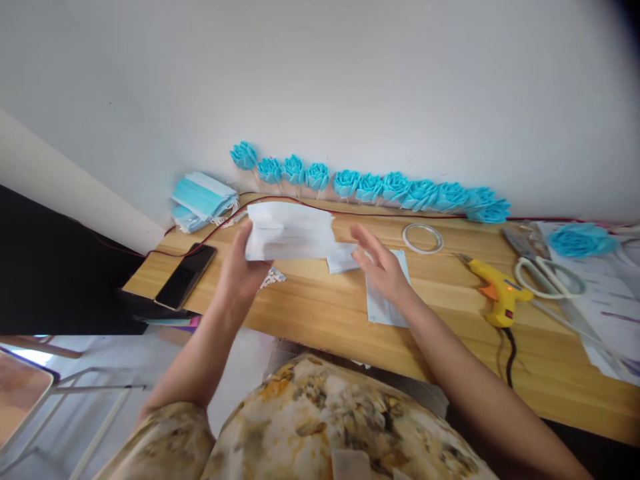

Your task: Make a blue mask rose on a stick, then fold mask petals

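Empty right hand (pixel 383 267), fingers apart, over a flat pale-blue rectangular sheet (pixel 381 308) toward the table's (pixel 320 307) front edge.
The left hand (pixel 243 263) grasps the left end of a white pleated rectangular fabric sheet (pixel 293 233), raised above the table; bright-blue layered-petal flowers (pixel 370 187) line the back edge.

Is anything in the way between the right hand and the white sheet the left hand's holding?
Nothing visible: just a gap between the right hand and the white sheet in the left hand. A pale blue piece lies lower.
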A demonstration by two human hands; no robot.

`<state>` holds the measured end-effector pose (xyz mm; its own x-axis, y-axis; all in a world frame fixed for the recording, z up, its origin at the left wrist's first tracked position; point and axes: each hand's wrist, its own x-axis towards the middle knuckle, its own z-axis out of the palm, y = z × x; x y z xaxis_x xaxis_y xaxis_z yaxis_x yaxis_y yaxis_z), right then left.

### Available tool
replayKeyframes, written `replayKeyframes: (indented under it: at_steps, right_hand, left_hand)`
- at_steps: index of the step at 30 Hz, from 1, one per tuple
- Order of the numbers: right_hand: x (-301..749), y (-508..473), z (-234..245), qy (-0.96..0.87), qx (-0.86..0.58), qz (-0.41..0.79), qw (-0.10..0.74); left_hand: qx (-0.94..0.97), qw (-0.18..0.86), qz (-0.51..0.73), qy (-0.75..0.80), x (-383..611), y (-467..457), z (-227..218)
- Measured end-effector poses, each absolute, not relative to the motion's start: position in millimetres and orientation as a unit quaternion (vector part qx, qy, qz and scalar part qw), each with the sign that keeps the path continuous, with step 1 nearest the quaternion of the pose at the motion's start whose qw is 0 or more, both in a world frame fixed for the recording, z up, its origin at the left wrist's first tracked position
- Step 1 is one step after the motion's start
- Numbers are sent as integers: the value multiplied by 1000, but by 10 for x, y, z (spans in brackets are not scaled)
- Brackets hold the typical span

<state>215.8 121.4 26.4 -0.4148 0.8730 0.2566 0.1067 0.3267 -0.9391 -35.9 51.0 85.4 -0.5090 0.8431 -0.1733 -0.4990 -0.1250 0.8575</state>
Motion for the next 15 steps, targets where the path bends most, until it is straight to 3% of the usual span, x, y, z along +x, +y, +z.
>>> replayKeyframes:
  at_steps: [3,5,10,15]
  right_hand:
    - [2092,1091,395,-539,-329,664,401]
    - [2130,1048,474,-460,-354,693,428]
    - [2760,1111,646,-383,-452,583,557]
    - [3514,1077,646,-316,-550,528,565]
  left_hand:
    - [183,506,707,459,2,466,699]
    - [220,523,684,459,148,431,580]
    - [376,493,623,476,182,369,397]
    - [631,316,442,554,113,524,309]
